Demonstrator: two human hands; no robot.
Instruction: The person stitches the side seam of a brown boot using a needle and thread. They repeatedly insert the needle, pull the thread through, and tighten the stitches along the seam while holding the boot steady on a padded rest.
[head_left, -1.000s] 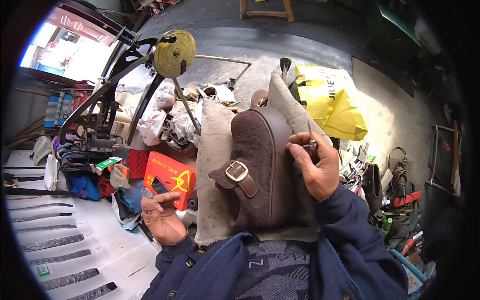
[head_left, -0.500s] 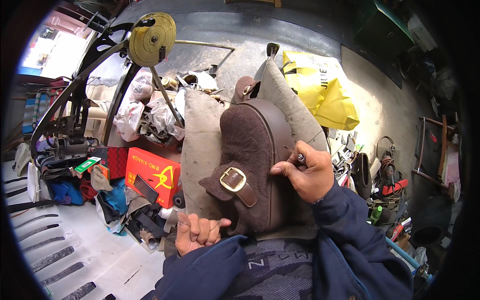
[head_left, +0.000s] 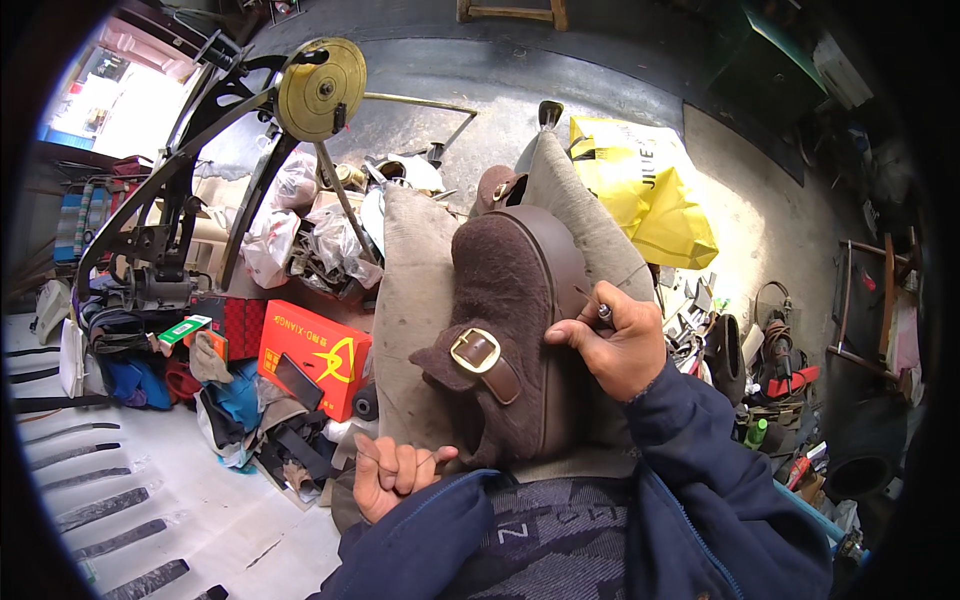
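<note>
A brown fuzzy clog [head_left: 490,270] with a thick dark sole and a strap with a gold buckle [head_left: 475,350] lies across my lap, toe pointing away from me. At the sole's right edge my right hand [head_left: 618,340] is closed round a slim tool with a round metal end [head_left: 604,312]; its kind is mostly hidden by the fingers. My left hand [head_left: 395,472] is curled beside the clog's near left end, thumb and forefinger toward the clog. What its fingers hold, if anything, cannot be made out. A second brown clog [head_left: 496,188] sits beyond the first.
A grey cloth [head_left: 415,270] covers my legs. On the left stands a black machine with a brass wheel [head_left: 322,90], near a red-orange box [head_left: 312,350] and heaped scraps. A yellow bag [head_left: 645,195] lies far right; tools and a green bottle [head_left: 756,433] clutter the right side.
The view has shifted slightly, so the surroundings sit a little to the right and lower. Both hands keep nearly the same place and grip by the clog.
</note>
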